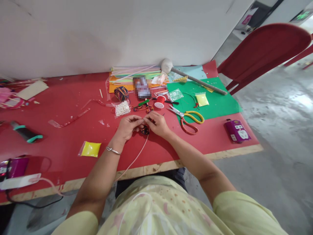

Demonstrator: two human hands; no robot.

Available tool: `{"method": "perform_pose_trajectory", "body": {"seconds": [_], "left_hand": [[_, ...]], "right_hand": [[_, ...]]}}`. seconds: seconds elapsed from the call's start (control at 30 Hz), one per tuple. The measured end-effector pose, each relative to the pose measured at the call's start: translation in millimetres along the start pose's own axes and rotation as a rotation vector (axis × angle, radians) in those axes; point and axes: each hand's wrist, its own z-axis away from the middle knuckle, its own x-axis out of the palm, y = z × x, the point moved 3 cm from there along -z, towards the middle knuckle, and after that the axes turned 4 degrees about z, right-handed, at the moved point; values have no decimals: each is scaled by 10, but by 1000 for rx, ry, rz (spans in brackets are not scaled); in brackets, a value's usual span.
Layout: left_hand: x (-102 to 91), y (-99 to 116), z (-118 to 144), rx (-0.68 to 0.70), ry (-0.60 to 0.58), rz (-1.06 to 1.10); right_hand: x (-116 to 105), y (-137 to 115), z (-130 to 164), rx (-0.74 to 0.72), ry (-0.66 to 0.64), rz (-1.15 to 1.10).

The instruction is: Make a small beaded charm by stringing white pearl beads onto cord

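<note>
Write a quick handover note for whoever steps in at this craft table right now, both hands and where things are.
Left hand and right hand: fingertips meet, pinching a thin pale cord that trails off the table's front edge toward the lap.
A small multicoloured thread bundle lies on the table just under the fingers.
Scissors, red spool, bag of pearl beads and yarn ball lie just beyond the hands.
How far the cord work has got cannot be told.

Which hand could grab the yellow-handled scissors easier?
Probably the right hand. The scissors with yellow and red handles lie just to its right on the red table. The left hand sits on the far side, pinching the small dark multicoloured thread bundle with it.
</note>
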Motion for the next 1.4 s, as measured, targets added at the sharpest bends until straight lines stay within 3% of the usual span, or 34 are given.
{"method": "perform_pose_trajectory", "body": {"seconds": [0.3, 0.47, 0.67, 0.77, 1.2, 1.4], "left_hand": [[-79, 86, -1, 131, 67, -273], [-139, 141, 29, 173, 122, -387], [-171, 234, 47, 406, 130, -726], [-181, 254, 39, 448, 147, -813], [-267, 207, -32, 409, 199, -823], [-256, 163, -51, 310, 207, -561]], "right_hand": [[16, 53, 5, 16, 9, 19], [-1, 117, -14, 40, 91, 30], [-71, 164, -30, 129, 176, 82], [-100, 182, -35, 147, 215, 89], [-135, 275, -47, 182, 289, 105], [-129, 276, -44, 196, 295, 113]]}}
